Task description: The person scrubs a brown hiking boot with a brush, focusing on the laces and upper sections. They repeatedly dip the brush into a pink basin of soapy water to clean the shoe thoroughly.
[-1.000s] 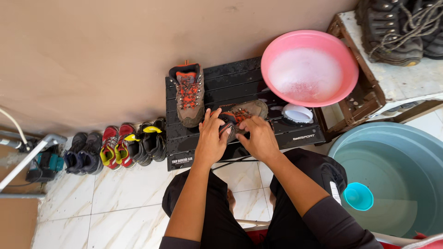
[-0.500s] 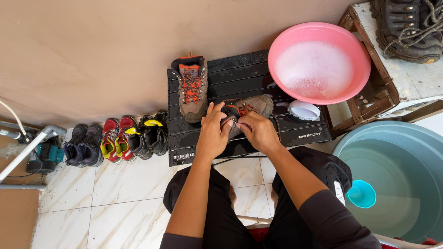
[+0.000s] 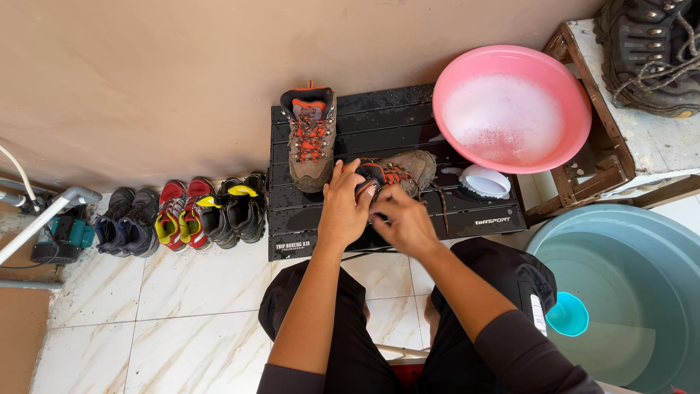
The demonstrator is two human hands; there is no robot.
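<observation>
- Your left hand wraps the near end of the boot lying on its side on the black bench; your right hand grasps the same boot from the front, fingers curled at its orange laces; both hands grip it, neither is free
- The boot sits mid-bench, toe pointing right toward the brush; your hands cover its heel and much of its opening
- A second boot stands upright just to its left, toe toward you, orange laces showing; so two brown boots on the bench
- One pink basin of soapy water rests on the bench's right end, its rim hanging over the brush; the white brush lies between basin and boot, close to the boot's toe
- One large teal tub stands on the floor to your right, with one small blue scoop inside it, beside your right knee
- A wooden stool stands right of the bench; dark boots lie on top, how many you cannot tell at the edge
- Left of the bench, against the wall, six small shoes stand in a row: two dark, two red and yellow, two black and yellow
- Far left: one white pipe and one teal pump
</observation>
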